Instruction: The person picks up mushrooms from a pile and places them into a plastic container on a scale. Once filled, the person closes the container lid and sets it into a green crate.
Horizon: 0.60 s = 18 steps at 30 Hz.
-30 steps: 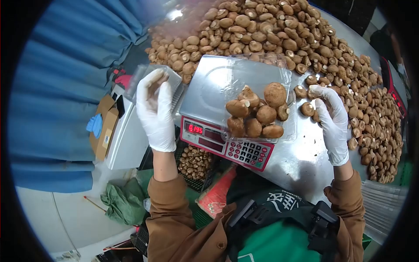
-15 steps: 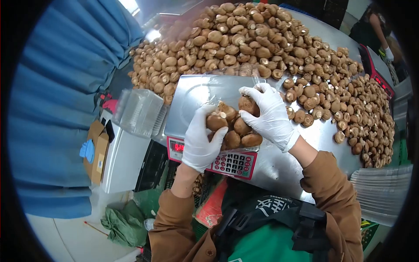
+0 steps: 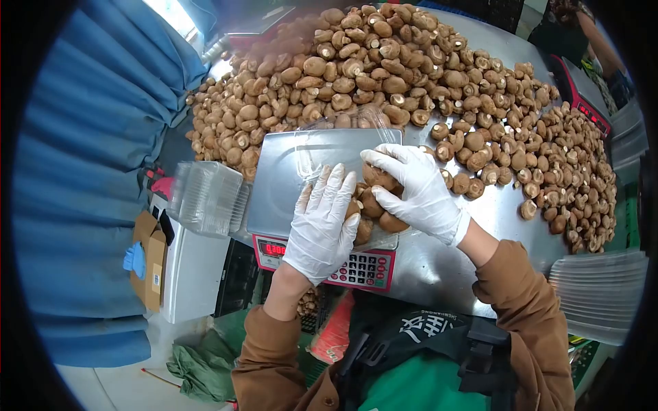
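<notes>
Both of my hands wear white gloves over a metal-topped scale (image 3: 274,171) with a red keypad panel. My left hand (image 3: 322,222) lies with its fingers stretched out against the left side of several brown mushrooms (image 3: 364,229). My right hand (image 3: 417,192) curls over the mushrooms from the right, thumb and fingers around a large one (image 3: 377,179). The mushrooms sit in a clear plastic tray (image 3: 391,241), partly hidden by my hands; its clear lid (image 3: 373,123) stands open at the far side.
A big mushroom heap (image 3: 356,68) covers the table behind and to the right. Stacked clear trays (image 3: 205,198) stand at left, more (image 3: 596,294) at lower right. A second scale (image 3: 582,96) and another person's arm (image 3: 600,41) are at upper right. An open cardboard box (image 3: 149,260) is at left.
My left hand has opened flatter over the mushrooms, its fingers now pointing away from me. My right hand keeps its grasp. The view has shifted slightly.
</notes>
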Available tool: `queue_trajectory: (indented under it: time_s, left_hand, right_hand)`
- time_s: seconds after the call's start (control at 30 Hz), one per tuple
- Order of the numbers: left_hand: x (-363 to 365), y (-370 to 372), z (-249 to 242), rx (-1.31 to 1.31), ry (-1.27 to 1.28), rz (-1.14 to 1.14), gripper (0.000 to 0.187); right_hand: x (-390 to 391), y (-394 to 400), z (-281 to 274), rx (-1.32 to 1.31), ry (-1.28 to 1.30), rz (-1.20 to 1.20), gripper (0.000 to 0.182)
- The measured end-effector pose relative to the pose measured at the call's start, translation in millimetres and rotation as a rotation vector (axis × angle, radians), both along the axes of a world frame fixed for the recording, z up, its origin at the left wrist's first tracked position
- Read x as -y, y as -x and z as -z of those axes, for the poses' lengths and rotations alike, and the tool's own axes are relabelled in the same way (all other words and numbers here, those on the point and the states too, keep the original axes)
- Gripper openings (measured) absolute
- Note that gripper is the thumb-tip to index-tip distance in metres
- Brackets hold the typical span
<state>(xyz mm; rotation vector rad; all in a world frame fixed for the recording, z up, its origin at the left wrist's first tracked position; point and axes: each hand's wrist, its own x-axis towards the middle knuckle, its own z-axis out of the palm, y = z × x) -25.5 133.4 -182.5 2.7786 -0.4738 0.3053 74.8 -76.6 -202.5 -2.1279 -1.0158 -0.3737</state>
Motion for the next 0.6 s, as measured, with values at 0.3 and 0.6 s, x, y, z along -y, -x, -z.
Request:
queue_trajectory:
  time_s: [0.3,0.6]
  left_hand:
    - [12,6,7,0.242,0.301,-0.207,0.057]
    - [0,12,-6,0.368,0.732,-0.233,0.064]
  right_hand:
    - [-19,5,-14,-0.028,0.166,-0.013,0.047]
    - [-4,-8,-36,-0.085,-0.085,-0.069,0.048]
